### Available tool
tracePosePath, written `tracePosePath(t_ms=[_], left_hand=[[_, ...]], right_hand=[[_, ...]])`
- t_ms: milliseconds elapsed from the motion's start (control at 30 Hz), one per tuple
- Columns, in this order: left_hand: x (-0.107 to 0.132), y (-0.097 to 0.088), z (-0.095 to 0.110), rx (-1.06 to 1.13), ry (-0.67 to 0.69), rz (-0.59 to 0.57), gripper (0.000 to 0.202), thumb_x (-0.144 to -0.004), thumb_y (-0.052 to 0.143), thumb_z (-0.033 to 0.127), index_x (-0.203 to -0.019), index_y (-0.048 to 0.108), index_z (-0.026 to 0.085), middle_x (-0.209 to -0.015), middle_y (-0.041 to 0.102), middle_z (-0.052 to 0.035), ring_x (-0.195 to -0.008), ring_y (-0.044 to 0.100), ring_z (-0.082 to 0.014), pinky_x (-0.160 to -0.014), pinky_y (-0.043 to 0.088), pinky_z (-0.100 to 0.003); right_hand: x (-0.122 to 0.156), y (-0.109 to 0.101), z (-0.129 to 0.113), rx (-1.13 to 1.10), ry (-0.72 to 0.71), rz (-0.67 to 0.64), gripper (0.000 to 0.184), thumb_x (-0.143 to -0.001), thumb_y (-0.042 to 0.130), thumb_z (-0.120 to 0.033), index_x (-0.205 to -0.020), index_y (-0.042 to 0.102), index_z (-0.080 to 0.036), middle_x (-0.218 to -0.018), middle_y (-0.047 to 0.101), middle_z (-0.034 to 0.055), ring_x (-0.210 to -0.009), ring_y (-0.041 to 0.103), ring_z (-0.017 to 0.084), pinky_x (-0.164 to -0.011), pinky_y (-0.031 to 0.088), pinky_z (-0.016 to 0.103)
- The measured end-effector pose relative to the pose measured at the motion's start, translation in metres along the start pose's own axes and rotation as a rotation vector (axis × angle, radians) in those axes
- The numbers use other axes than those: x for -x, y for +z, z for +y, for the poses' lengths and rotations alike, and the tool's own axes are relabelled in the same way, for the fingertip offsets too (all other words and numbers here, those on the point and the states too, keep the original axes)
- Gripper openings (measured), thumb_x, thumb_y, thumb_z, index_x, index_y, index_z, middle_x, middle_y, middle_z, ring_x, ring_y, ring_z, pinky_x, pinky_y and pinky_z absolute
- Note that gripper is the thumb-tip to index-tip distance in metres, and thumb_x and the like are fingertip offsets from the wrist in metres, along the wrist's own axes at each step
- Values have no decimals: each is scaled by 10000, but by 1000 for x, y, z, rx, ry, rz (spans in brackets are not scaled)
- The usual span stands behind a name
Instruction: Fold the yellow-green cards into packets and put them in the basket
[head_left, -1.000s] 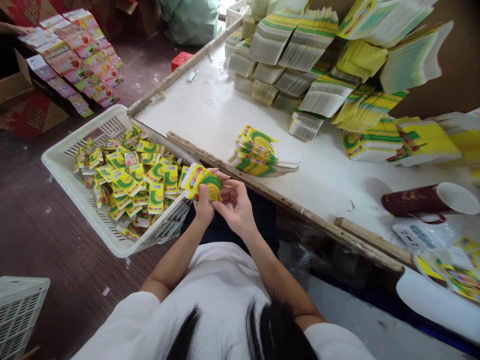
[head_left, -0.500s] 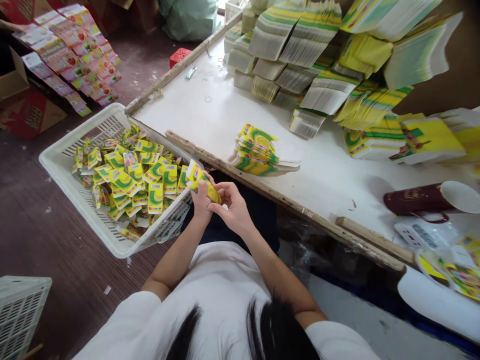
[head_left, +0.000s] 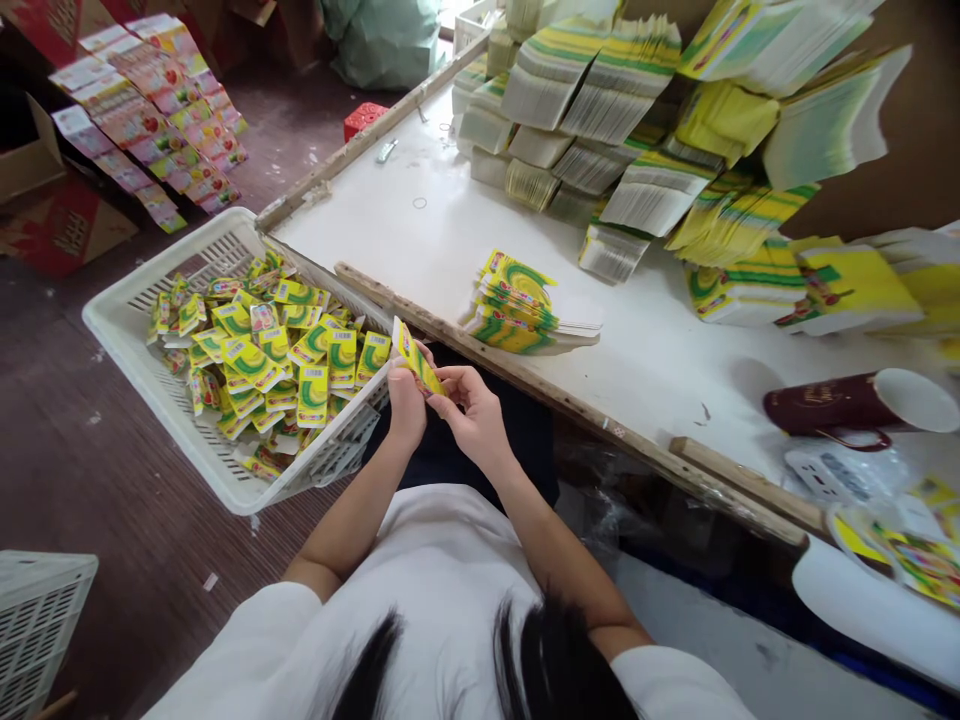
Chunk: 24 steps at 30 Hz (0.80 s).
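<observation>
Between my two hands is a small yellow and green printed carton (head_left: 417, 362), tilted, with a white flap at its upper end. My left hand (head_left: 407, 405) is closed around its near side, thumb along the edge. The fingers of my right hand (head_left: 471, 408) pinch its lower right end. Just left of my hands stands a white plastic crate (head_left: 247, 497) holding many similar yellow cartons (head_left: 312, 396). On the table edge ahead lies a small fanned stack of flat yellow-green cartons (head_left: 514, 300).
Piles of flat cartons (head_left: 626, 75) cover the back of the white table (head_left: 360, 215). A dark mug (head_left: 821, 402) lies on its side at the right, by a power strip (head_left: 825, 470). Pink printed sheets (head_left: 150, 120) and a red stool (head_left: 365, 118) are beyond the crate.
The carton has turned in my hands, so its narrower side and white end flap now face up. My hands have shifted slightly right and down. The hand by the pink sheets is gone from view.
</observation>
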<state>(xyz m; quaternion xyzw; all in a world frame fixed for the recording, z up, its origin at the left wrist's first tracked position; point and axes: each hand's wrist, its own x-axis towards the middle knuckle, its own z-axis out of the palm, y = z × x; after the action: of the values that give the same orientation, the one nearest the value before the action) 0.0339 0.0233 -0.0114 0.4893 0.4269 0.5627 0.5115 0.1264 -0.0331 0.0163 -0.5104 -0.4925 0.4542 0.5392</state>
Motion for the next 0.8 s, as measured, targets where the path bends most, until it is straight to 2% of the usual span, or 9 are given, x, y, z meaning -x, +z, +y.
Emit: tracePosePath(t_ms=[133, 267, 400, 500, 633, 700, 800], left_hand=[[0, -2, 3, 83, 2, 124, 554, -877, 394, 754, -817, 544, 224, -665, 497, 13, -566, 488, -114, -540, 426, -253], [-1, -1, 9, 81, 36, 136, 406, -859, 561, 615, -774, 524, 219, -657, 485, 33, -552, 437, -97, -530, 394, -235], [1, 4, 11, 142, 72, 183, 360, -823, 671, 559, -830, 571, 214, -765, 589, 26, -662, 525, -91, -646, 468, -206], [1, 7, 9, 161, 41, 213, 349, -818, 704, 535, -869, 594, 208, -798, 621, 33, -681, 557, -78, -672, 486, -186], [2, 4, 4, 84, 28, 233, 386, -843, 664, 566, -819, 602, 186, -720, 595, 43, -621, 527, -67, -626, 470, -174], [2, 1, 3, 27, 10, 203, 404, -859, 635, 579, -804, 608, 180, -714, 602, 35, -626, 536, -76, -635, 477, -185], [3, -2, 5, -90, 12, 80, 394, -893, 592, 570, -868, 634, 179, -791, 648, -1, -715, 599, -113, -701, 507, -221]], right_hand=[[3, 3, -4, 84, -56, -41, 175, -895, 593, -354, -1027, 624, -243, -893, 689, 23, -769, 639, 177, -720, 518, 319], [2, 2, -4, 104, -86, -52, 170, -929, 552, -363, -1026, 619, -240, -953, 709, 37, -814, 657, 184, -745, 524, 319], [-2, -6, -4, 155, -76, 56, 241, -982, 460, -403, -928, 609, -222, -802, 657, 9, -711, 602, 154, -671, 474, 273], [-2, -9, -2, 175, -69, 54, 286, -987, 437, -425, -886, 592, -207, -723, 591, -19, -630, 532, 126, -605, 418, 244], [-3, -9, 2, 154, -75, 45, 266, -959, 495, -411, -844, 583, -188, -705, 565, -36, -616, 500, 105, -588, 393, 217], [-5, -13, 5, 203, -83, 85, 271, -950, 516, -394, -778, 567, -190, -653, 531, -48, -592, 475, 102, -580, 383, 214], [-11, -28, 7, 315, -125, 133, 254, -947, 531, -369, -780, 595, -189, -662, 572, -39, -608, 501, 112, -608, 400, 220]])
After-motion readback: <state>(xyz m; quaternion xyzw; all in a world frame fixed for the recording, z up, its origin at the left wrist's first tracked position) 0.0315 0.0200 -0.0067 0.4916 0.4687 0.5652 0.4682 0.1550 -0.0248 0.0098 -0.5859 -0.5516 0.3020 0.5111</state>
